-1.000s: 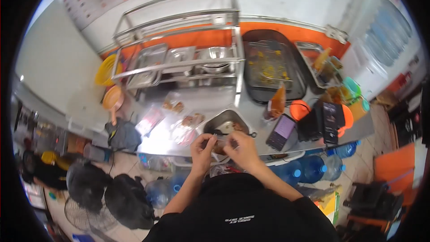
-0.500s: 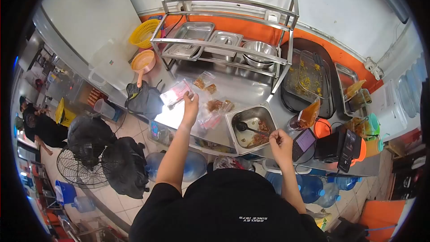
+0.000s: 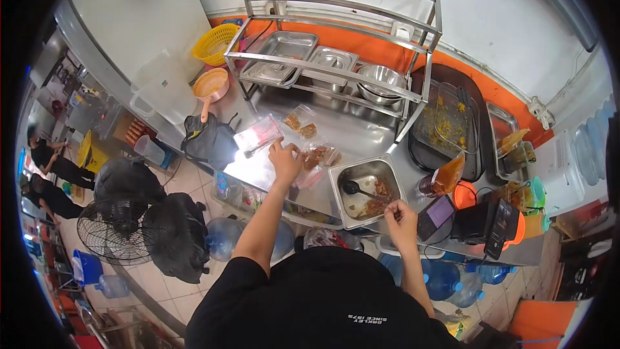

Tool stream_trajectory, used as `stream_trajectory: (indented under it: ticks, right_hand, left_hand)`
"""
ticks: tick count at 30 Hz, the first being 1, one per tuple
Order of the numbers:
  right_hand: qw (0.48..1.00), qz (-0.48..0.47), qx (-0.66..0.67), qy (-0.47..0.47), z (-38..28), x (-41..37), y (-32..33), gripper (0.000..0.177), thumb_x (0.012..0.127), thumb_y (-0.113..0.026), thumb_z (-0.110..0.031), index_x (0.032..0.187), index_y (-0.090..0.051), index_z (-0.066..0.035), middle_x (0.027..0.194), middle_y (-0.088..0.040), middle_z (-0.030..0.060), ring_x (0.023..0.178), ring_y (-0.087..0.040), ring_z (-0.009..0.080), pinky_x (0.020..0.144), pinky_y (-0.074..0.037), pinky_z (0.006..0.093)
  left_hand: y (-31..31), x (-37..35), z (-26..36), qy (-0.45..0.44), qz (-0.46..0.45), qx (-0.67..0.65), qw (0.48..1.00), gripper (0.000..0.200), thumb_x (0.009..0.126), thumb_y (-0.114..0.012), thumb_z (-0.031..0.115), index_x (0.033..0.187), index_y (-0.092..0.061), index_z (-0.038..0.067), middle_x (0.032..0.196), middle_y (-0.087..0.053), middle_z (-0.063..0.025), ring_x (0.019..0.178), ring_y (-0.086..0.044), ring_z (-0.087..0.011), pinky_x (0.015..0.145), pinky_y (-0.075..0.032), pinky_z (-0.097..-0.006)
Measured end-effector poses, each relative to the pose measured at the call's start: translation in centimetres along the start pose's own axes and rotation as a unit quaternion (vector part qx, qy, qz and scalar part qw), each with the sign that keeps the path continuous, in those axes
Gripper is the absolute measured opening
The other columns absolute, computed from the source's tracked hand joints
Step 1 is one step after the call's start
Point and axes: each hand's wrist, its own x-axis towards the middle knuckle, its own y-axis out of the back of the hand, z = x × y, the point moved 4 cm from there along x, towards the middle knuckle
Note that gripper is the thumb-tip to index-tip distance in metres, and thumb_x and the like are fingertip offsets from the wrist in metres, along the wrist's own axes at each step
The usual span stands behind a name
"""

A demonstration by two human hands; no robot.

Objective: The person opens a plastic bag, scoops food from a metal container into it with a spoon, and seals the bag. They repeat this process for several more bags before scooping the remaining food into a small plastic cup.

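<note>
My left hand (image 3: 286, 160) is over the counter with fingers apart, holding nothing I can see. Just beyond its fingertips lies a stack of clear plastic bags (image 3: 257, 136) with red print. To its right are small bags filled with brown food (image 3: 318, 155), and two more filled bags (image 3: 301, 121) lie further back. My right hand (image 3: 402, 223) is closed at the right rim of a steel pan (image 3: 338, 201). Inside sit chopped reddish food (image 3: 382, 192) and a black ladle (image 3: 351, 187), its handle running toward that hand. What these fingers hold is hidden.
A steel rack (image 3: 336, 71) with trays and bowls stands behind. Black trays (image 3: 445, 123), a sauce bag (image 3: 449, 171) and a card terminal (image 3: 436, 217) are on the right. A black bag (image 3: 210, 139) and an orange-rimmed saucepan (image 3: 211, 84) are left. Two people are far left.
My left hand has left the stack of plastic bags and moved right and nearer to me. My right hand stays closed by the pan. The camera view has shifted slightly.
</note>
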Motion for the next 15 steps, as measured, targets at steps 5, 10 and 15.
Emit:
stream_trajectory:
  ticks: [5,10,15]
  right_hand:
    - [1.0,-0.005,0.005,-0.006,0.6,0.1,0.0,0.006,0.082,-0.059,-0.003,0.077,-0.057,0.001,0.064,-0.055,0.0007,0.058,-0.048,0.0065,0.054,-0.039,0.0231]
    - [1.0,-0.013,-0.002,-0.011,0.1,0.1,-0.1,0.006,0.082,-0.059,-0.003,0.077,-0.058,0.0,0.063,-0.055,0.0009,0.058,-0.048,0.0065,0.053,-0.039,0.0231]
    - [1.0,-0.024,-0.003,0.007,0.3,0.1,-0.5,0.007,0.081,-0.06,-0.004,0.077,-0.057,0.0,0.062,-0.054,0.0012,0.057,-0.048,0.0074,0.053,-0.039,0.0233]
  left_hand:
    - [2.1,2.4,2.0,-0.012,0.022,-0.184,0.983,0.015,0.074,-0.071,0.015,0.082,-0.063,0.005,0.09,-0.065,-0.0116,0.091,-0.058,-0.0296,0.087,-0.039,-0.044]
    - [4.6,4.7,4.9,-0.069,0.034,-0.255,0.964,0.018,0.076,-0.07,0.018,0.085,-0.064,0.003,0.087,-0.065,-0.0137,0.088,-0.059,-0.0313,0.079,-0.044,-0.0382]
    - [3.1,1.4,2.8,-0.032,-0.053,-0.18,0.982,0.016,0.072,-0.073,0.018,0.079,-0.067,0.005,0.086,-0.065,-0.0133,0.087,-0.059,-0.0302,0.077,-0.045,-0.0394]
